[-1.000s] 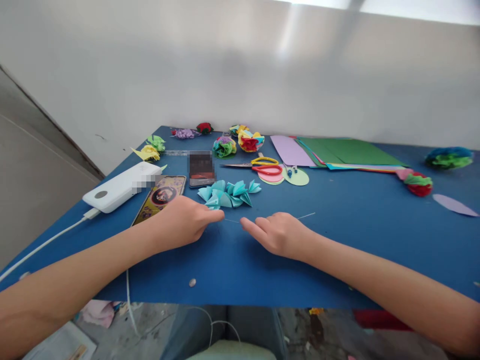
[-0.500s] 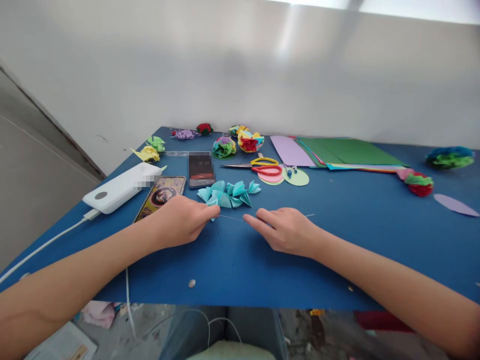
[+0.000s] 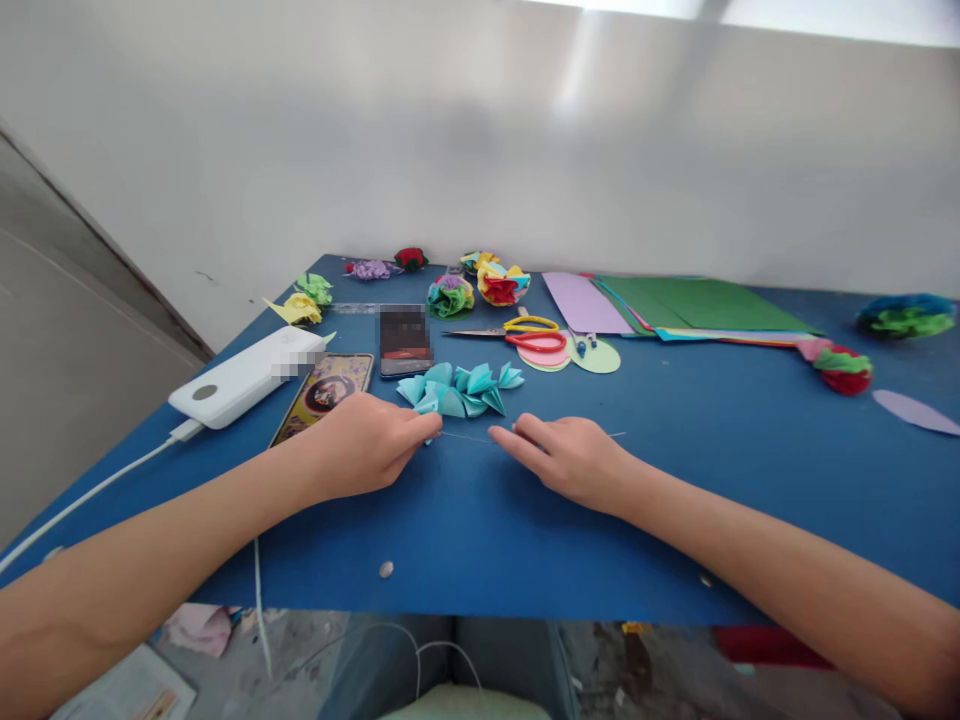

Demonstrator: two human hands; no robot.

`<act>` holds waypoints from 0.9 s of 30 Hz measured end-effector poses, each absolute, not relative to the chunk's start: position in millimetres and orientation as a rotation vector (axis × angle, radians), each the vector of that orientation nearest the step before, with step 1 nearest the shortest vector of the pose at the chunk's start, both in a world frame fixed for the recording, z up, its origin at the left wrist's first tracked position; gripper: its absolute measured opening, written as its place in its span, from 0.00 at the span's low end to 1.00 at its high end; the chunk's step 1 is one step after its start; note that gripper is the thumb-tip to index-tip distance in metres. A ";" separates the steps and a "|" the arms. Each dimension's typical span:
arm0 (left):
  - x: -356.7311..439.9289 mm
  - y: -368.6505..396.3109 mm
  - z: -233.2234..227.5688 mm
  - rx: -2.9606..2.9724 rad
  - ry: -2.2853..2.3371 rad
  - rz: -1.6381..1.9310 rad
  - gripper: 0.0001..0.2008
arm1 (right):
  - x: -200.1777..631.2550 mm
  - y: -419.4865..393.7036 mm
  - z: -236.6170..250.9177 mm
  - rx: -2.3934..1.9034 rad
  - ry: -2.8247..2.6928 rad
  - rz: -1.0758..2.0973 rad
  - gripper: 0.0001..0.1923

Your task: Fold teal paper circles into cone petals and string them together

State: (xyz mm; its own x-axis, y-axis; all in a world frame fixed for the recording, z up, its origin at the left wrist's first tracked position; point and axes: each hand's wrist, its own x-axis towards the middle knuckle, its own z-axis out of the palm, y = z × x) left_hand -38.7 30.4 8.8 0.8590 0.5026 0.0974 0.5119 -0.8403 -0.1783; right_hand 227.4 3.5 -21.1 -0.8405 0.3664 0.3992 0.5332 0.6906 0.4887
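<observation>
Still, both grips pinch the thin wire (image 3: 465, 437), left hand (image 3: 367, 445) and right hand (image 3: 574, 460) barely shifted.

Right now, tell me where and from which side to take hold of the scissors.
Probably best by the handles. The scissors lie flat on the blue table, blades closed and pointing left, the yellow and red loops at the right end, partly over the paper circles. Come from above on the loop end, away from the tips. The right hand is nearer.
</observation>
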 end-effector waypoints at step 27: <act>-40.3 36.5 9.3 -2.459 -1.404 -0.236 0.15 | 232.4 9.4 -25.7 -0.722 -2.546 -0.853 0.15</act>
State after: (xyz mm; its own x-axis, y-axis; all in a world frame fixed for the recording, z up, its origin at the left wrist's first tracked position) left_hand -40.3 36.5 9.3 0.5091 0.8117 0.2862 0.8607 -0.4779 -0.1755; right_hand 232.4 9.4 -25.7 -0.8051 0.3519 0.4775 0.5685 0.6873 0.4521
